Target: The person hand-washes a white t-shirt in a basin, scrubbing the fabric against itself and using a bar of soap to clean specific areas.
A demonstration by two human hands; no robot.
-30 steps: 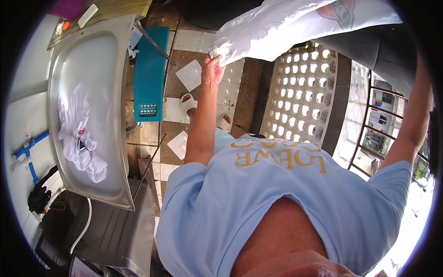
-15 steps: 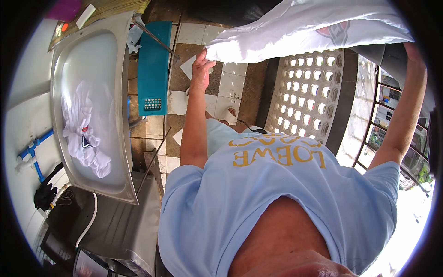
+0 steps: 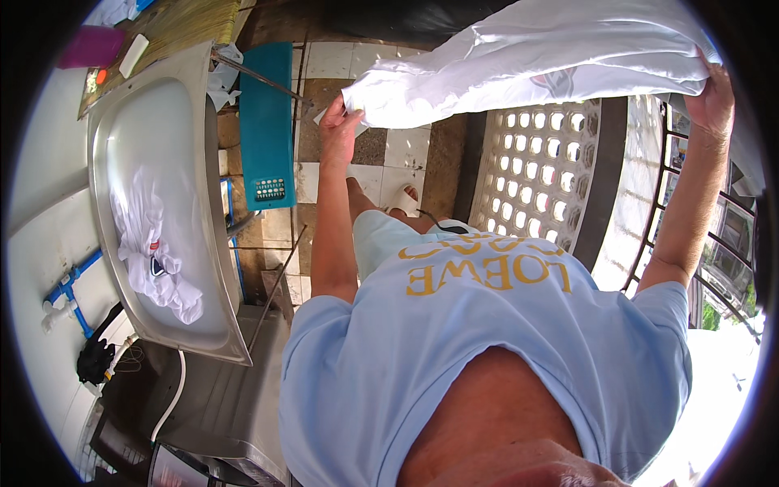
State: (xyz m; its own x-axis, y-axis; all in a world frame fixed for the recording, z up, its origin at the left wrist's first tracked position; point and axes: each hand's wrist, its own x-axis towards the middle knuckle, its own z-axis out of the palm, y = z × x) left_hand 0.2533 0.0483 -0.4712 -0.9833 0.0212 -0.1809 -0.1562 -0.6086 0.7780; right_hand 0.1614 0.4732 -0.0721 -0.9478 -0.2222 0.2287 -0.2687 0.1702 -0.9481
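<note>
A white shirt (image 3: 503, 77) with a dark and reddish print is stretched between my two raised hands, its cloth sagging in folds. At the shirt's left end, my left hand (image 3: 339, 134) pinches the edge between thumb and fingers. My right hand (image 3: 714, 99) grips the other end, high at the right. Part of the shirt runs past the top of the view. Over to the left, another white garment (image 3: 154, 260) with a small red and dark mark lies crumpled in the water of a metal sink (image 3: 213, 268).
Next to the sink stands a teal plastic board (image 3: 266, 130) with a perforated end. A purple container (image 3: 91, 47) and a white brush-like item (image 3: 134, 55) rest beyond the sink. Pierced blockwork (image 3: 535, 162) and a window grille (image 3: 665, 162) border the right side. Blue pipes (image 3: 69, 288) run along the left wall.
Both hands have come slightly lower and closer to me, still holding the shirt. My right hand has shifted left and shows more fully. The head view has shifted a little.
</note>
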